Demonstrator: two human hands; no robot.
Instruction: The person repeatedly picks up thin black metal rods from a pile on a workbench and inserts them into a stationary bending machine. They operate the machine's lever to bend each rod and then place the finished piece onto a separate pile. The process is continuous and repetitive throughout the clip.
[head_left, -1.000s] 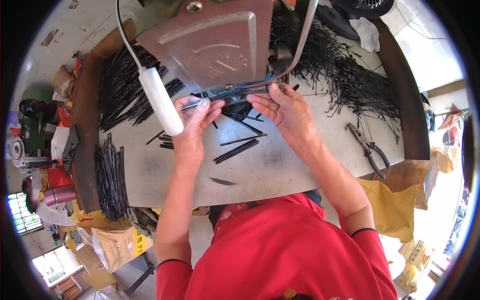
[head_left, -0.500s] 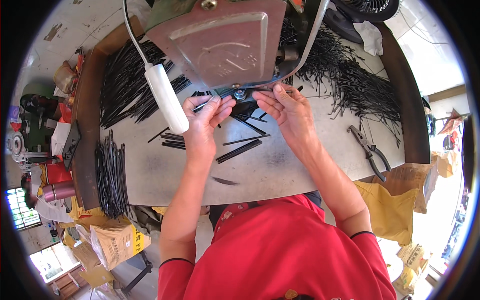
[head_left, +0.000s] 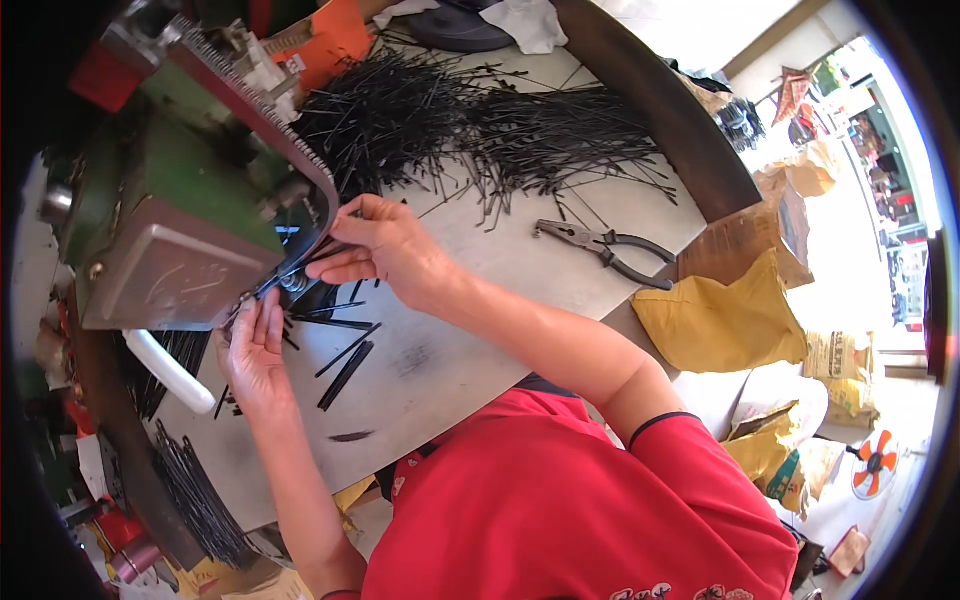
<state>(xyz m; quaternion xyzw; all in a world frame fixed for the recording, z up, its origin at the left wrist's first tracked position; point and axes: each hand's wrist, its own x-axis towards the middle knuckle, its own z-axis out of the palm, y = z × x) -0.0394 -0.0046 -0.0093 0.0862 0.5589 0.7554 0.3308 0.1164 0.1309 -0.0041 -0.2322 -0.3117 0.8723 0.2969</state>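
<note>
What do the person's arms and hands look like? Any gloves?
No gloves: the left hand and right hand are bare. So are the left forearm and right forearm, with no watch showing. The right sleeve is short, red and dark-edged.

The person wears a red short-sleeved shirt, its right sleeve edged with narrow dark trim. Pale markings sit on the chest, cut off by the lower edge of view. Dark cloth, apparently trousers, shows past the hem; left hand and right hand are bare.
</note>
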